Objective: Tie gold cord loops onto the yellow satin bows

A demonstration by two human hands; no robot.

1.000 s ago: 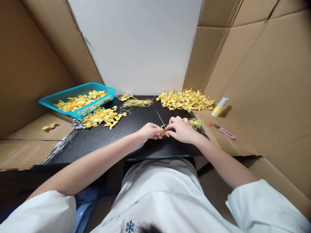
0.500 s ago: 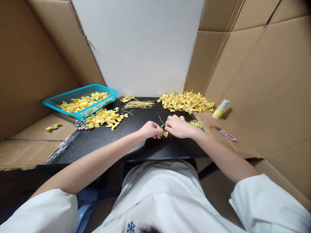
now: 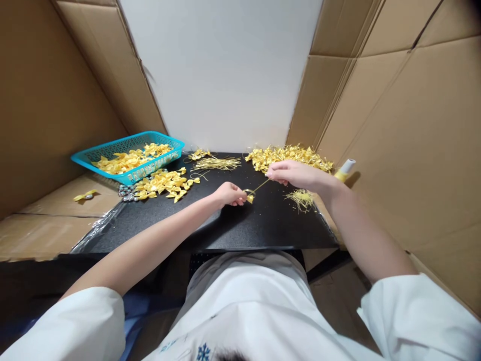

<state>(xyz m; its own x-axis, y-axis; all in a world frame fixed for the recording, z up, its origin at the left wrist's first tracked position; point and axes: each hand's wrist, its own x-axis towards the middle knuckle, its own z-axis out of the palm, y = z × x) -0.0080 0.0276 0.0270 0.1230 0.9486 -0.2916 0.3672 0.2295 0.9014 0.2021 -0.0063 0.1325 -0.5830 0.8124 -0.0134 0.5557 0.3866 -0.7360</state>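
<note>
With its grip pinched closed, the left hand (image 3: 233, 194) steadies the bow (image 3: 250, 198) above the desk (image 3: 210, 233) so the right hand (image 3: 287, 173), fingertips closed on the cord (image 3: 262, 184), can apparently hold that strand taut.

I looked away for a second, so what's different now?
The right hand moved away from the left hand, forward and to the right, and now holds the yellow cord stretched between them. The right forearm now hides the pink-handled cutter. The left hand still pinches the yellow bow. The blue basket and the loose bows beside it stayed put.
</note>
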